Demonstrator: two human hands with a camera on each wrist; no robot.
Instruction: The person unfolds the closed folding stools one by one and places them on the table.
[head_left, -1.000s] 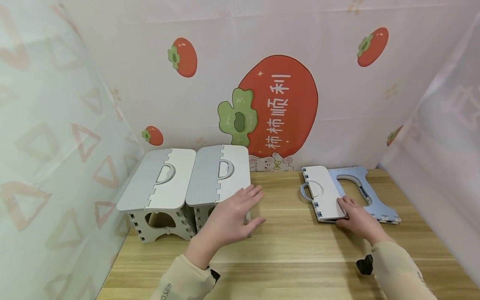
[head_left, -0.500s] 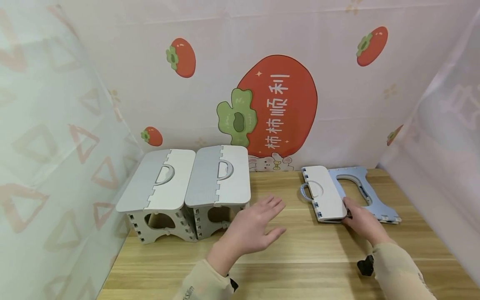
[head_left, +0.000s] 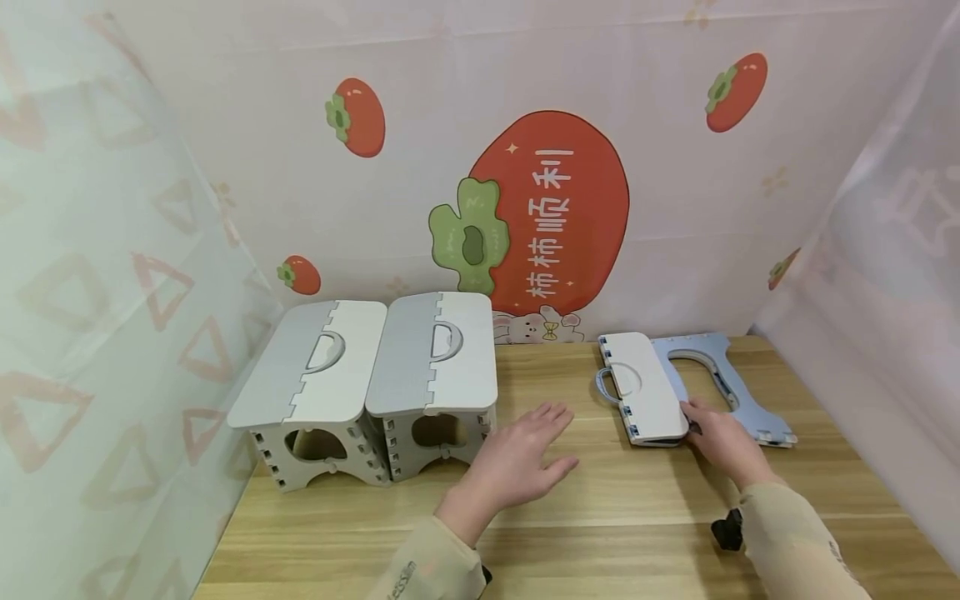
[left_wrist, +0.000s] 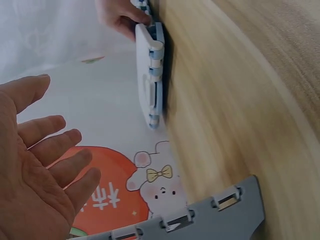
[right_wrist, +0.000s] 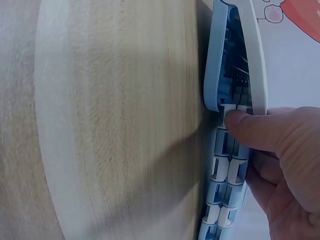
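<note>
Basically, head view: blue-and-white folding plastic stool (head_left: 647, 400) lay collapsed flat on the wood-grain table (head_left: 592, 542), right hand (head_left: 726, 442) pinching its near edge, probably the easiest reach. Grey-and-white plastic stool (head_left: 281, 362) stood unfolded beside its matching twin (head_left: 471, 375), likely to save room. Left wrist: left hand (left_wrist: 30, 182) held nothing, fingers extended. Right wrist: thumb pressed the blue stool's hinged side, seemingly for steady grip.

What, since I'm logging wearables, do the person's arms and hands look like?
The left beige fabric sleeve and right beige fabric sleeve carry dark lettering. A boxy black device sits at the right wrist, a black sliver at the left. The left hand and right hand are bare.
</note>
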